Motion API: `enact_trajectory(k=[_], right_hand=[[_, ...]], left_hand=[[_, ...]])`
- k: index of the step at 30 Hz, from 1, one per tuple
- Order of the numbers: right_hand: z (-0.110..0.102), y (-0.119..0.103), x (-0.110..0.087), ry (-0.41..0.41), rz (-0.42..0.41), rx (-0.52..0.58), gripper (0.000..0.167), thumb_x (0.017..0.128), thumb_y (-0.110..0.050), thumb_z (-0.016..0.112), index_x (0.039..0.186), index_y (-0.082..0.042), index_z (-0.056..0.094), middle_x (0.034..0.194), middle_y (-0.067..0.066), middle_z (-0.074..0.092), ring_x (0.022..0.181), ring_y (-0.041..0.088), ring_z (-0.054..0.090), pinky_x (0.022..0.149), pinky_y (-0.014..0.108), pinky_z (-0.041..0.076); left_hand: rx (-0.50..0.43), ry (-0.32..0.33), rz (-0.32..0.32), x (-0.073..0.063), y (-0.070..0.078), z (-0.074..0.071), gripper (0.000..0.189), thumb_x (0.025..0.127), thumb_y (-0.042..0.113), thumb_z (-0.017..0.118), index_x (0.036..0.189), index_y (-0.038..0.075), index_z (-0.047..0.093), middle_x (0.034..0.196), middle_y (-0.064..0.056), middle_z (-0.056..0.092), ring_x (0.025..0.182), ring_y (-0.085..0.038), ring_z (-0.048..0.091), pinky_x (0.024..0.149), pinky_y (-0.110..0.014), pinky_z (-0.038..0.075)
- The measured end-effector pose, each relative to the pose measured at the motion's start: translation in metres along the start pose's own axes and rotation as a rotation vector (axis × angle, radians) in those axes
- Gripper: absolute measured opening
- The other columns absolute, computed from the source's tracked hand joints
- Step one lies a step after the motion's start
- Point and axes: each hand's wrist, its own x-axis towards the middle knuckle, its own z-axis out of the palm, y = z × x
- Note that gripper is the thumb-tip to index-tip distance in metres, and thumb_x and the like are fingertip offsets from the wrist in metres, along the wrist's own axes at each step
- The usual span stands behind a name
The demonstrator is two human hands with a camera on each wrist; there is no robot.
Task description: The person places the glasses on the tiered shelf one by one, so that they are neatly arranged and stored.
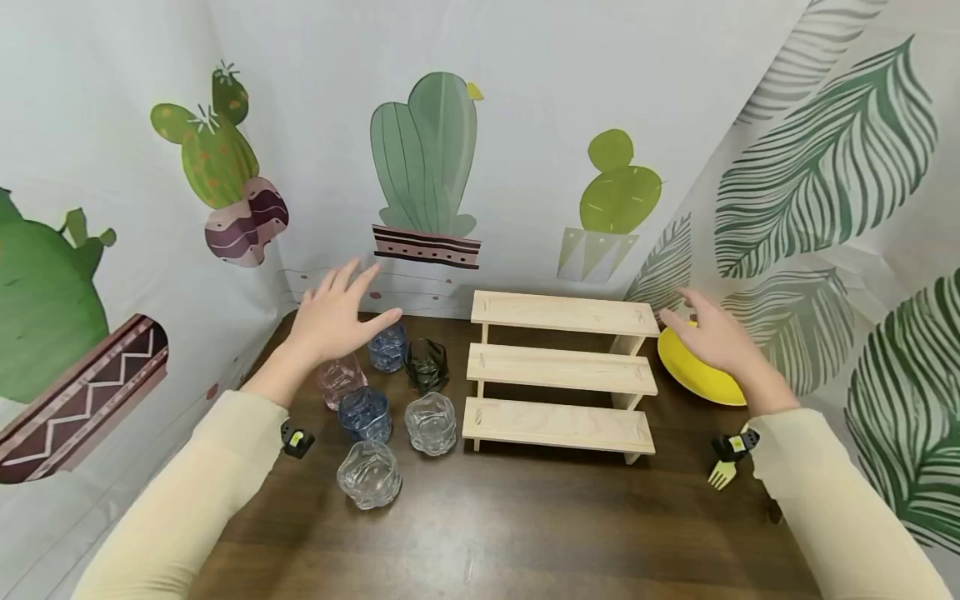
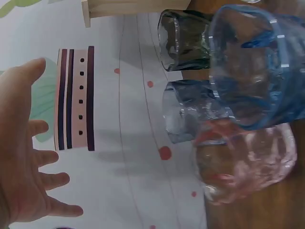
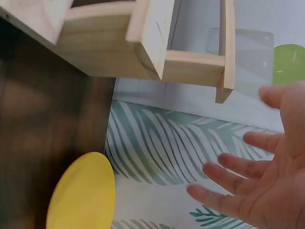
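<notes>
My left hand (image 1: 333, 317) hovers, fingers spread, above the back of a group of drinking glasses and holds nothing. Below it are a pink glass (image 1: 341, 383) and a blue glass (image 1: 388, 348); beside them stand a dark grey glass (image 1: 427, 367), a second blue glass (image 1: 365, 415) and two clear glasses, one at the front (image 1: 370, 475) and one to its right (image 1: 431, 424). Over the yellow plate (image 1: 693, 371) my right hand (image 1: 712, 333) is raised with nothing in it, its fingers loosely extended in the right wrist view. Left of that hand stands a three-step wooden shelf (image 1: 562, 367).
A pale fork (image 1: 722, 475) lies on the brown table (image 1: 480, 525) under my right wrist, partly hidden by the wrist camera. Behind the table hangs a white cloth (image 1: 525, 100) printed with cacti and leaves, which also closes off both sides.
</notes>
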Motion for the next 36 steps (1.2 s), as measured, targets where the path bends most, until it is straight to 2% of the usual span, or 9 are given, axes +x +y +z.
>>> enact_trajectory(k=[2,6,12,15,19,25,31,34,36], right_hand=[[0.005,0.002,-0.008,0.006,0.021,0.042,0.075,0.11,-0.05,0.038,0.162,0.001,0.021,0.151,0.039,0.039,0.13,0.058,0.047,0.101,0.074,0.038],[0.02,0.007,-0.027,-0.008,0.059,0.124,0.068,0.11,-0.039,0.042,0.16,0.004,0.026,0.143,0.038,0.048,0.124,0.057,0.052,0.098,0.069,0.045],[0.052,0.012,-0.057,-0.053,0.098,0.182,0.068,0.108,-0.037,0.052,0.155,0.007,0.033,0.134,0.034,0.057,0.115,0.05,0.062,0.087,0.055,0.056],[0.068,0.013,-0.069,-0.075,0.12,0.222,0.068,0.107,-0.036,0.056,0.152,0.01,0.036,0.13,0.032,0.059,0.107,0.043,0.066,0.081,0.047,0.059],[0.088,0.014,-0.081,-0.128,0.155,0.286,0.07,0.106,-0.035,0.058,0.15,0.014,0.035,0.132,0.035,0.057,0.103,0.039,0.069,0.077,0.041,0.061],[0.111,0.017,-0.09,-0.202,0.205,0.442,0.075,0.107,-0.036,0.059,0.151,0.017,0.03,0.143,0.041,0.047,0.117,0.042,0.064,0.081,0.042,0.062],[0.124,0.017,-0.095,-0.234,0.256,0.639,0.07,0.108,-0.027,0.056,0.151,0.019,0.027,0.136,0.036,0.052,0.113,0.033,0.064,0.083,0.043,0.062],[0.127,0.016,-0.096,-0.233,0.286,0.711,0.067,0.108,-0.024,0.056,0.151,0.019,0.027,0.135,0.036,0.052,0.111,0.029,0.064,0.083,0.04,0.062],[0.129,0.016,-0.096,-0.223,0.304,0.754,0.065,0.107,-0.022,0.057,0.15,0.019,0.029,0.137,0.037,0.051,0.11,0.027,0.064,0.083,0.038,0.062]], left_hand=[[-0.043,0.029,-0.008,-0.009,-0.007,0.004,0.096,0.093,0.082,0.043,0.167,0.026,0.021,0.172,-0.015,0.014,0.153,-0.049,0.016,0.111,-0.08,0.017],[-0.141,0.091,-0.04,-0.028,-0.024,0.016,0.091,0.096,0.075,0.049,0.166,0.02,0.026,0.169,-0.019,0.022,0.149,-0.052,0.022,0.113,-0.075,0.023],[-0.244,0.163,-0.092,-0.057,-0.055,0.051,0.087,0.098,0.064,0.059,0.163,0.012,0.032,0.162,-0.026,0.033,0.144,-0.053,0.033,0.111,-0.073,0.029],[-0.295,0.169,-0.108,-0.071,-0.069,0.068,0.088,0.097,0.059,0.065,0.162,0.009,0.033,0.161,-0.027,0.035,0.144,-0.051,0.035,0.11,-0.073,0.03],[-0.38,0.135,-0.136,-0.083,-0.082,0.086,0.093,0.094,0.057,0.071,0.163,0.008,0.031,0.161,-0.027,0.034,0.144,-0.051,0.035,0.108,-0.074,0.033],[-0.518,0.081,-0.143,-0.09,-0.096,0.107,0.098,0.091,0.051,0.079,0.163,0.008,0.029,0.159,-0.027,0.038,0.142,-0.049,0.039,0.107,-0.07,0.039],[-0.645,0.079,-0.137,-0.091,-0.103,0.115,0.092,0.092,0.04,0.081,0.161,0.006,0.03,0.153,-0.028,0.045,0.136,-0.05,0.047,0.102,-0.06,0.049],[-0.687,0.082,-0.124,-0.09,-0.106,0.119,0.09,0.092,0.033,0.083,0.16,0.004,0.032,0.151,-0.026,0.049,0.135,-0.047,0.05,0.1,-0.04,0.054],[-0.724,0.086,-0.086,-0.089,-0.107,0.12,0.086,0.091,0.021,0.084,0.159,0.002,0.034,0.15,-0.027,0.05,0.133,-0.046,0.052,0.096,-0.027,0.054]])
